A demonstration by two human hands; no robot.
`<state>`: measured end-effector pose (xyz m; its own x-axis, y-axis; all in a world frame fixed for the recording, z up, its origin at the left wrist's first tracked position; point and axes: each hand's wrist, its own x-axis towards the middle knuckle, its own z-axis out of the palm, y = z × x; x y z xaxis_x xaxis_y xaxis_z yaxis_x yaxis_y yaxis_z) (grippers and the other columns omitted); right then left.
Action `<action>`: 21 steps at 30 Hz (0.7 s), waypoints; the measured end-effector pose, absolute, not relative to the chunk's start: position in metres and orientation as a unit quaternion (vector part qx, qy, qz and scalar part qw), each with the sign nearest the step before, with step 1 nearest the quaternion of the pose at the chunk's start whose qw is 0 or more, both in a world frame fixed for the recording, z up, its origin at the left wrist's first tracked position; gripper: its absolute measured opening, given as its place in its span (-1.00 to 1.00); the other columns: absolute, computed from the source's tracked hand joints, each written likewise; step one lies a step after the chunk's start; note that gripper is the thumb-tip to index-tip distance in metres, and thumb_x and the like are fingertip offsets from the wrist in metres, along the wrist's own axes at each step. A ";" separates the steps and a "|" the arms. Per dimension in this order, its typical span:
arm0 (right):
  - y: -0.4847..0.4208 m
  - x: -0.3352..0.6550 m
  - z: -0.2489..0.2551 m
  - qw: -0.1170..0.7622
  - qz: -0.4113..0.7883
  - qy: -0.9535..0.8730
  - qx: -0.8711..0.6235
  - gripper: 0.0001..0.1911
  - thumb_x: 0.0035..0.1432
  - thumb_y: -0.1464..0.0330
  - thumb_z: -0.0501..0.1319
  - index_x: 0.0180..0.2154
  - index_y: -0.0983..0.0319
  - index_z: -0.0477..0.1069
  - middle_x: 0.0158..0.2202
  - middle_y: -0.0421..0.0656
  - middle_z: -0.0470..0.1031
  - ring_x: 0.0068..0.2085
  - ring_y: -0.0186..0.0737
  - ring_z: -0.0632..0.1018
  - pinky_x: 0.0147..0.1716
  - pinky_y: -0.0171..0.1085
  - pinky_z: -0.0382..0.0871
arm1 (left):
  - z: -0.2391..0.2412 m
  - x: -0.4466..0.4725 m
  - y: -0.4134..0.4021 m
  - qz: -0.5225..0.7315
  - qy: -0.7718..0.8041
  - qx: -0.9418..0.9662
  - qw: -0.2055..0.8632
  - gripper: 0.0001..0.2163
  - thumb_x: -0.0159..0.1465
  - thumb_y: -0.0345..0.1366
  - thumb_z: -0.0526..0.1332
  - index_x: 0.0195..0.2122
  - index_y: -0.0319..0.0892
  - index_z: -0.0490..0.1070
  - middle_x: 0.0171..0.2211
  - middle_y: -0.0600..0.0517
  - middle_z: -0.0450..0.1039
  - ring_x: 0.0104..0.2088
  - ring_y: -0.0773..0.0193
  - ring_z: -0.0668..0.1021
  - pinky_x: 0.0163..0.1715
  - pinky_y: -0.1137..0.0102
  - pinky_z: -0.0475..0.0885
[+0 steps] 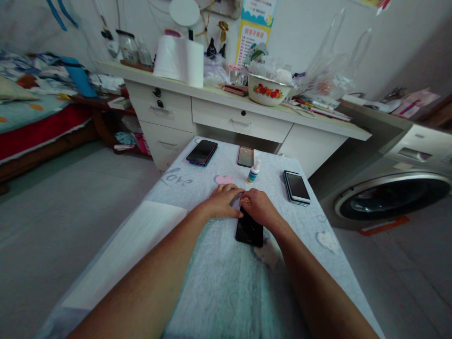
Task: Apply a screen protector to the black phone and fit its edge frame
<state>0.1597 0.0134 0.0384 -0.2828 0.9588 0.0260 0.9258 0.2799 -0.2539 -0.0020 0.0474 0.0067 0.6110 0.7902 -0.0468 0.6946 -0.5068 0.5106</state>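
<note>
A black phone (pixel 250 230) lies flat on a cloth-covered table (pixel 219 282), right in front of me. My right hand (pixel 258 207) rests on the phone's far end with its fingers curled down onto it. My left hand (pixel 221 201) lies beside it on the cloth, fingers together and bent, its fingertips meeting the right hand at the phone's far left corner. What, if anything, is pinched between the fingertips is hidden. A small white dropper bottle with a blue label (pixel 253 172) stands just beyond the hands.
Three more phones lie on the table: a dark one (pixel 202 152) at far left, one (pixel 246 156) at far middle, a stacked pair (pixel 296 187) at right. A pink pad (pixel 224 180) and white sheet (pixel 127 249) lie left. Beyond are a cluttered desk (pixel 243 101), washing machine (pixel 391 193) and bed (pixel 31 117).
</note>
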 end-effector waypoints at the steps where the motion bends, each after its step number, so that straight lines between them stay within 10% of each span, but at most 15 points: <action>1: 0.012 0.160 0.039 0.088 0.100 -0.795 -0.592 -0.77 0.19 0.45 0.07 -0.35 0.27 0.52 -0.33 -0.11 0.53 -0.32 -0.29 0.49 -0.33 -0.37 0.21 | 0.007 -0.002 0.047 0.094 0.432 0.862 0.248 -0.27 0.02 -0.03 0.35 0.22 0.06 0.14 0.25 -0.01 0.11 0.24 -0.05 0.16 0.20 0.14 0.13; 21: 0.008 0.163 0.029 0.115 0.078 -0.780 -0.611 -0.78 0.23 0.43 0.08 -0.26 0.25 0.51 -0.26 -0.10 0.46 -0.25 -0.28 0.47 -0.27 -0.35 0.21 | 0.007 -0.001 0.048 0.081 0.439 0.860 0.248 -0.24 0.01 0.00 0.35 0.24 0.04 0.14 0.28 -0.03 0.06 0.26 -0.08 0.12 0.22 0.15 0.11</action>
<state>0.1629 0.0084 0.0290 -0.2278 0.9701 0.0833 0.9342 0.2418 -0.2624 -0.0015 0.0476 0.0068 0.6018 0.7948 -0.0788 0.7150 -0.4922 0.4965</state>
